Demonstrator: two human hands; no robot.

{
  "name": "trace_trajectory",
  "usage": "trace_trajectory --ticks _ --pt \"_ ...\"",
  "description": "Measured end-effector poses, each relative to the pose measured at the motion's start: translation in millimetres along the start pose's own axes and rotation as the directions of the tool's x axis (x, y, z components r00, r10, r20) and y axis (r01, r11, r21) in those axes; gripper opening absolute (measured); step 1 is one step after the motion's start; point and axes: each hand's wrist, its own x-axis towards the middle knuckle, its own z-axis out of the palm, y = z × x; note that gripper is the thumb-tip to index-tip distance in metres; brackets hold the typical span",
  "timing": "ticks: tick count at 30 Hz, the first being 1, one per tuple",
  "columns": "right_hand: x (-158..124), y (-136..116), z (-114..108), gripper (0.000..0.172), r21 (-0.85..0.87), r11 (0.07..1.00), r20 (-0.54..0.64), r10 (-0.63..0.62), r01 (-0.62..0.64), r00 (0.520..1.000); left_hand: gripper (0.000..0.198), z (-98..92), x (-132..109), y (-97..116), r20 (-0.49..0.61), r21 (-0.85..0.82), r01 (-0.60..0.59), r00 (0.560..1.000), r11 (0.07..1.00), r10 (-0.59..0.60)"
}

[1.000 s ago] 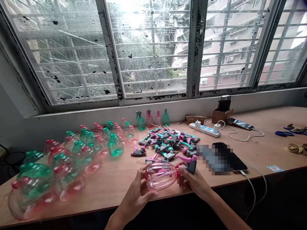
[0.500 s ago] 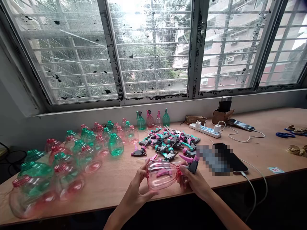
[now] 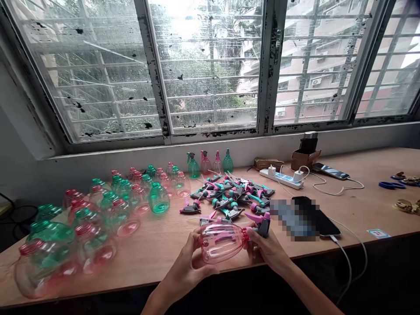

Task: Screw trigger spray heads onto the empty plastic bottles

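Head view — forward, downward, above table (image 3: 141, 258)

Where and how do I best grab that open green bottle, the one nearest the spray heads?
I'd pinch the green bottle just below its neck, coming from the near right. It stands upright and narrows there from a wide, round body, while other bottles crowd its left and back and bare table lies in front.

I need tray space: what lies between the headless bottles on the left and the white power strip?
In the head view, a pile of pink, green and grey spray heads lies between the headless bottles and the power strip.
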Motion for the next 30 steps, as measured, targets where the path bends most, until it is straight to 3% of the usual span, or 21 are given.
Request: trace_trajectory --ticks 5,10,14,22,26,30 --pt "0.7 -0.2 1.4 0.041 0.026 1.000 0.002 -0.012 0.012 1.000 0.026 -3.9 -2.1 -1.2 0.036 -0.028 0.018 0.999 0.999 -0.017" --pt "1.3 -1.4 1.3 0.046 -0.004 1.000 -0.016 -0.012 0.012 1.000 0.028 -3.5 2.4 1.2 0.025 0.134 -0.089 0.996 0.987 0.087" --pt "1.8 -2.4 1.4 0.050 -0.029 1.000 -0.017 0.007 -0.008 1.000 0.027 0.4 3.8 2.1 -0.024 0.109 -0.068 0.997 0.992 0.071" --pt "1.6 -3.3 2.4 0.045 -0.010 0.999 0.004 -0.047 0.047 0.999 0.050 0.0 -0.8 -1.0 -0.003 0.034 -0.007 1.000 0.999 0.007" --pt "0.6 -3.6 2.7 0.054 -0.083 0.996 -0.021 -0.012 0.010 1.000 0.027 -2.3 1.1 0.1 0.015 0.121 -0.056 0.998 0.991 0.054" --pt "-0.1 -3.9 3.3 0.060 -0.105 0.994 -0.038 0.027 -0.031 0.999 0.018 -1.5 5.3 -1.2 -0.012 0.217 -0.130 0.991 0.967 0.136"
